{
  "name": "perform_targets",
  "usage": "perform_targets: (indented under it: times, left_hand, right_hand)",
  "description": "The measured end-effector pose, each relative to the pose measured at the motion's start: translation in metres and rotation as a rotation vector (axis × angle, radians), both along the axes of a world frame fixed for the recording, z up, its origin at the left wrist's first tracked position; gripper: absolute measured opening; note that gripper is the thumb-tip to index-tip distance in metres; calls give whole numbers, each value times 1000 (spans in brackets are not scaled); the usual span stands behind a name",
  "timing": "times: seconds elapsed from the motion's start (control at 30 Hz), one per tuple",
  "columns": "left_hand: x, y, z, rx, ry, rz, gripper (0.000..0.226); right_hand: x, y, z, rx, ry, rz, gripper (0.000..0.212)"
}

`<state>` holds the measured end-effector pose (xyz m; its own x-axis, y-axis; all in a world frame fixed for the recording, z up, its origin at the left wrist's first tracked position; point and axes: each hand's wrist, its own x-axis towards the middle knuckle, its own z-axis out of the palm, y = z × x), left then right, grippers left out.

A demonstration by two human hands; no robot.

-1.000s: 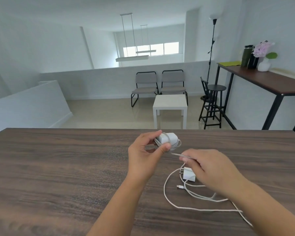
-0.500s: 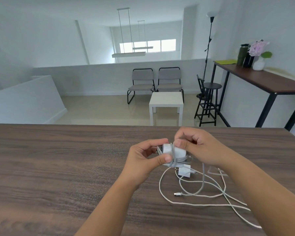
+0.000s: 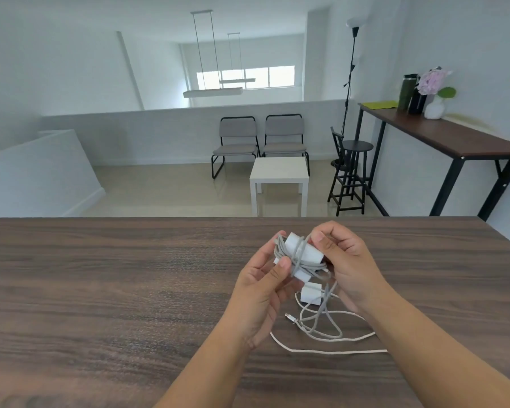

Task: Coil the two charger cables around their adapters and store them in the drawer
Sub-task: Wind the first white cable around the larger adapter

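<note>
Hands meet above a dark wood-grain tabletop (image 3: 100,290). The left hand (image 3: 262,287) grips a white adapter (image 3: 302,251) from its left side, thumb pressed on the near face and fingers curled behind it. Several turns of grey cable (image 3: 298,260) are wound around this adapter, some lengthwise and some across. The right hand (image 3: 348,266) holds the adapter's right end, its thumb on the upper edge and its fingers curled, with the cable passing under the hand; exactly where its fingers pinch the cable cannot be told. The loose remainder of the grey cable hangs down from the hands to the tabletop.

A second white adapter (image 3: 312,295) lies flat on the tabletop just below the hands, between the two wrists. Its white cable (image 3: 321,351) spreads uncoiled in loose loops toward the near edge, crossing the grey one, with a small plug end (image 3: 290,317) lying beside the left wrist.

No brand, label or writing can be read on either adapter or cable.
</note>
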<state>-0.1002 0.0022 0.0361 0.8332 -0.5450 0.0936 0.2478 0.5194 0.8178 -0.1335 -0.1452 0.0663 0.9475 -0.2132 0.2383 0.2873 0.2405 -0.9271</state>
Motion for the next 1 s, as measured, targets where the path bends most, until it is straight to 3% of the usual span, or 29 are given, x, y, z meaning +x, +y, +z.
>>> perform_targets:
  times: [0.07, 0.2, 0.53, 0.67, 0.83, 0.93, 1.0]
  left_hand:
    - [-1, 0, 1, 28, 3, -25, 55]
    - [-4, 1, 5, 37, 7, -81, 66]
    - [3, 11, -6, 49, -77, -98, 70]
    - [2, 10, -8, -29, -9, -78, 68]
    - [3, 4, -8, -67, -17, -77, 75]
    - [4, 4, -11, 17, -76, -69, 63]
    - [6, 7, -12, 192, -211, -29, 53]
  right_hand:
    - [0, 1, -3, 43, -5, 13, 15]
    - [2, -1, -5, 56, -26, 44, 17]
    - [5, -6, -1, -141, 60, 33, 14]
    - [4, -9, -11, -225, 95, -18, 10]
    - [-9, 2, -26, -522, 85, -136, 59]
    - [-9, 3, -41, -695, 88, -251, 44]
    - [-8, -4, -48, -744, 141, -274, 37]
